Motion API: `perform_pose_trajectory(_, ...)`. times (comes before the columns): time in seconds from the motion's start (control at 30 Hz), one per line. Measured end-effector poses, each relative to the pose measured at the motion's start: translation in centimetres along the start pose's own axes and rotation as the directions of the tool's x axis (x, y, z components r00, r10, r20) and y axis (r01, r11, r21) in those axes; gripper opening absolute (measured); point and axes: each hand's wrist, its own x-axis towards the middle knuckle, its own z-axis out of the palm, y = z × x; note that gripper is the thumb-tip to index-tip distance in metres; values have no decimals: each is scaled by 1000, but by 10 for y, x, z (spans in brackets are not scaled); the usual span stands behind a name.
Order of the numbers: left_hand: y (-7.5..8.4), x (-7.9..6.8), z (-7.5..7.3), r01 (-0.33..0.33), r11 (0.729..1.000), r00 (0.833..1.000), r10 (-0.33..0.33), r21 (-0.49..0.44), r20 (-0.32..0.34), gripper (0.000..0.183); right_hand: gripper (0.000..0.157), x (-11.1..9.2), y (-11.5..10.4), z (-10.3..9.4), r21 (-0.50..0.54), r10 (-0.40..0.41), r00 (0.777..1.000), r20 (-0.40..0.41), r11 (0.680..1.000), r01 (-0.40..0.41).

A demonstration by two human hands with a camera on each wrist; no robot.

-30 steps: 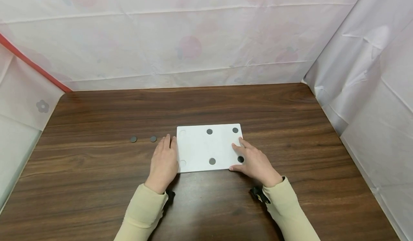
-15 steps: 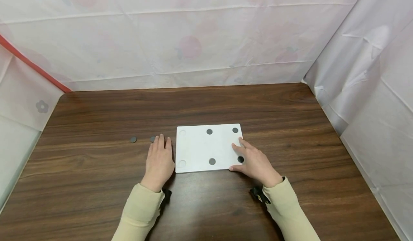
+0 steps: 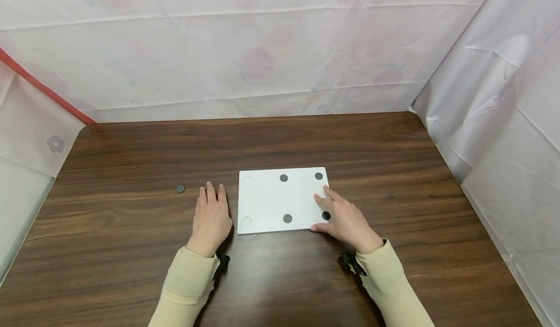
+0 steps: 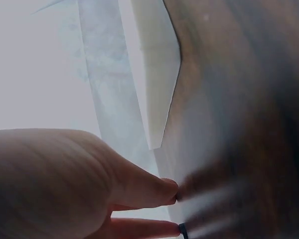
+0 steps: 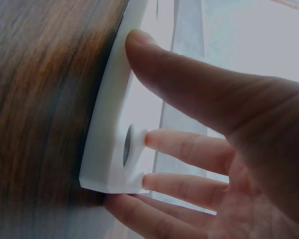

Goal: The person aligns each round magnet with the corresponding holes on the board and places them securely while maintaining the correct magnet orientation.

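A white rectangular board (image 3: pixel 267 198) lies on the table, dark grey round discs (image 3: pixel 287 218) set in its middle and right side. At its left end are two pale round recesses (image 3: pixel 247 221). My left hand (image 3: pixel 211 220) lies left of the board, fingers extended. Its fingertips touch the table, and the left wrist view shows a small dark disc (image 4: pixel 183 230) at one fingertip; the hand hides this disc in the head view. My right hand (image 3: pixel 347 222) rests on the board's right end, thumb at the near edge, two fingertips on top, others at the right side.
One loose dark grey disc (image 3: pixel 180 189) lies on the wooden table (image 3: pixel 131 268), left of my left fingertips. A white patterned curtain (image 3: pixel 175 55) hangs behind the table, with more white sheeting (image 3: pixel 503 137) at the right.
My left hand has moved left, away from the board's left edge and over the nearer loose disc, which is now covered in the head view. My right hand keeps its place.
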Motion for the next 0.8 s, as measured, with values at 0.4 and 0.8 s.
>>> perform_pose_trajectory(0.4, 0, -2, 2, -50, 999, 985, 52, 16, -164, 39, 73, 0, 0, 0, 2, -14, 1000, -11, 1000, 14)
perform_pose_trajectory(0.8, -1, -2, -1, -51, 997, 969, 34, -65, -243, 13, 72, 1, 0, 0, -2, -2, 1000, -6, 1000, 2)
